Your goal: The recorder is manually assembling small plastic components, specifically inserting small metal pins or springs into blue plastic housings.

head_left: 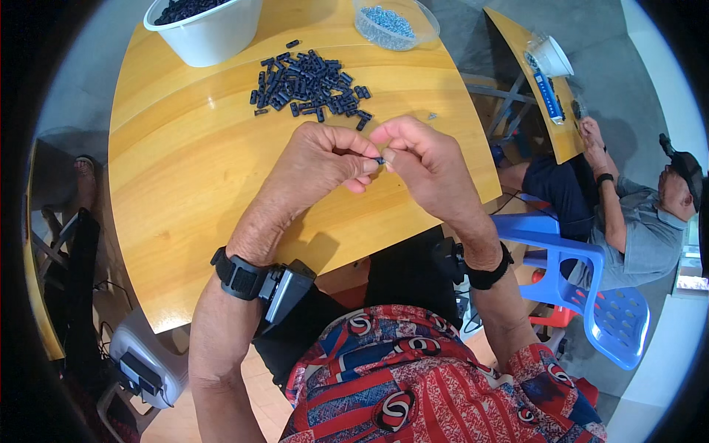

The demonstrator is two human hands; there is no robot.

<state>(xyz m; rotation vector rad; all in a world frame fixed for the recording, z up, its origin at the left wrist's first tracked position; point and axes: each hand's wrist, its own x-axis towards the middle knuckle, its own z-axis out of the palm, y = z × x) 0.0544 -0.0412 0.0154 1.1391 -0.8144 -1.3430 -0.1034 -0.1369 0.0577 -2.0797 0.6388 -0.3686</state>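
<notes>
Over the near part of the wooden table (221, 184), my two hands meet at the fingertips. My left hand (317, 162) pinches a small black plastic piece (379, 160) between thumb and fingers; most of it is covered. My right hand (432, 170) is closed in a pinch at the right end of that piece, and whatever its fingertips hold is too small to make out. Just beyond my hands lies a loose pile of similar black pieces (306, 85). A tiny silvery part (433, 116) rests alone on the table past my right hand.
A white tub (210, 37) of black pieces stands at the far left, a clear round container (413, 40) of small shiny metal parts at the far right. Off to the right, a person (628, 214) works at another table (517, 55) beside a blue plastic chair (583, 288).
</notes>
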